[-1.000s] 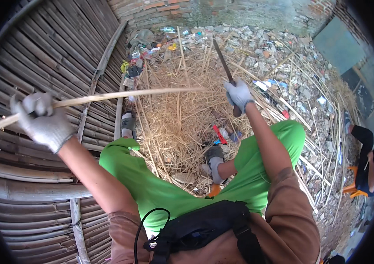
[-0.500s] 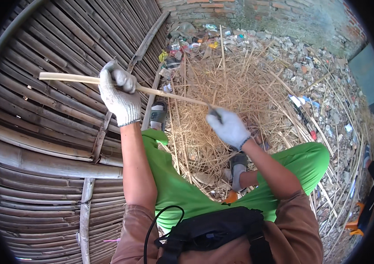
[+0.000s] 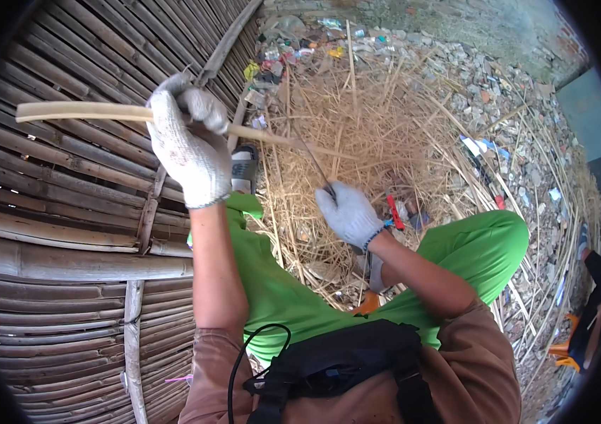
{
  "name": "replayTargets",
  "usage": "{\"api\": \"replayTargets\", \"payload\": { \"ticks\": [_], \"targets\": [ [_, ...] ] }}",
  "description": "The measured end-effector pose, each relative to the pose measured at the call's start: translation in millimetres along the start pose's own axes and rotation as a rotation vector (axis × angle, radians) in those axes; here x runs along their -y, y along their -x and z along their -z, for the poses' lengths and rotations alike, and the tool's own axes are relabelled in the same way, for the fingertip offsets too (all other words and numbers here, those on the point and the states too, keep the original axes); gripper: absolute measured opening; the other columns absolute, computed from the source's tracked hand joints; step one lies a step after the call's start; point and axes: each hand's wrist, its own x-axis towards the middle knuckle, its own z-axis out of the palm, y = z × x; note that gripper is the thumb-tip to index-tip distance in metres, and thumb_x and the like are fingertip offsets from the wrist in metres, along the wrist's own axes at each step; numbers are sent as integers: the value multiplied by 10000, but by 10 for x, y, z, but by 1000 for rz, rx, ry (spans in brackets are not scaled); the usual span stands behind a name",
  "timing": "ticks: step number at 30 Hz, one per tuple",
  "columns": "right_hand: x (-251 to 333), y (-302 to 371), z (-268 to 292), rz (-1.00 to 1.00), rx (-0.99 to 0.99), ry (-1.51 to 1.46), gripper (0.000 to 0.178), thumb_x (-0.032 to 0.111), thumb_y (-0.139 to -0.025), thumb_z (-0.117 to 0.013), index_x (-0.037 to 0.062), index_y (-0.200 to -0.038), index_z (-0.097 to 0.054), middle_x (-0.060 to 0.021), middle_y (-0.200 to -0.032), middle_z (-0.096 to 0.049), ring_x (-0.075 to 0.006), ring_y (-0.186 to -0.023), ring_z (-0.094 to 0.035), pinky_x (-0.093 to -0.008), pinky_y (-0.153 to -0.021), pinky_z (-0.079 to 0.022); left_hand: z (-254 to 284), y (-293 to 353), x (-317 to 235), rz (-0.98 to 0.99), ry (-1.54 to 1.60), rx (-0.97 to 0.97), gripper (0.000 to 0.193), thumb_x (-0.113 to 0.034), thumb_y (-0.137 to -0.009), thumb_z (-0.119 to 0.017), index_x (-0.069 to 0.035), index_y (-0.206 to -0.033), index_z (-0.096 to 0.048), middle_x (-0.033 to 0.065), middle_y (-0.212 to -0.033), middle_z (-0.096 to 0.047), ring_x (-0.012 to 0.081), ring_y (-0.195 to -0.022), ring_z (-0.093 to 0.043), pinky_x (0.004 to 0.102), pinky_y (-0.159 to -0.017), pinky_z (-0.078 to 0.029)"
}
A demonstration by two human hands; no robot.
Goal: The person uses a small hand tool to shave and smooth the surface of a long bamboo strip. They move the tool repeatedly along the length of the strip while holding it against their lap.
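Note:
My left hand, in a white knitted glove, is closed around a pale bamboo strip. The strip's wider end sticks out to the left, and its thinner part runs right over the shavings. My right hand, also gloved, is closed on a knife with a thin dark blade; the glove hides its handle. The blade points up and to the left, crossing the strip in view. Whether blade and strip touch I cannot tell.
Curly bamboo shavings cover the ground ahead. A slatted bamboo wall stands close on my left. Rubble and long loose strips lie at the right. A red-handled tool lies near my right wrist. Another person's leg shows at far right.
My right hand has come nearer and slightly left, and the knife's blade now shows plainly across the strip. My left hand and the strip have shifted left and slightly away.

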Motion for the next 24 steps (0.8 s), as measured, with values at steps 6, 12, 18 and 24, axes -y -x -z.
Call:
{"api": "replayTargets", "payload": {
  "ticks": [6, 12, 18, 24],
  "targets": [
    [853, 138, 106, 234, -40, -125, 478, 438, -1104, -538, -10, -1008, -674, -266, -769, -717, -489, -737, -725, -595, -721, -576, 40, 7, 120, -24, -95, -48, 337, -377, -1126, -622, -47, -1056, -636, -52, -631, -350, 69, -510, -287, 274, -473, -235],
    [559, 174, 6, 185, -133, 96, 418, 392, -1104, -540, 10, -994, -672, -248, -759, -721, -466, -710, -730, -612, -686, -575, -185, 170, 162, -14, -126, -227, 234, -311, -1051, -677, -88, -1004, -625, -66, -602, -320, 69, -499, -291, 285, -468, -217],
    [922, 247, 220, 313, -124, -65, 418, 397, -1095, -545, 12, -991, -672, -230, -748, -719, -454, -710, -733, -608, -679, -576, -184, 155, 154, -36, -158, -208, 249, -310, -1054, -670, -77, -990, -610, -60, -625, -368, 76, -491, -316, 286, -458, -226],
    [549, 120, 86, 178, -171, 16, 404, 369, -1094, -547, 4, -977, -676, -262, -763, -709, -467, -732, -728, -601, -698, -581, -290, 325, 198, -41, -132, -228, 241, -288, -1079, -658, -54, -1031, -624, -59, -623, -348, 57, -486, -315, 286, -442, -246]
  ]
}}
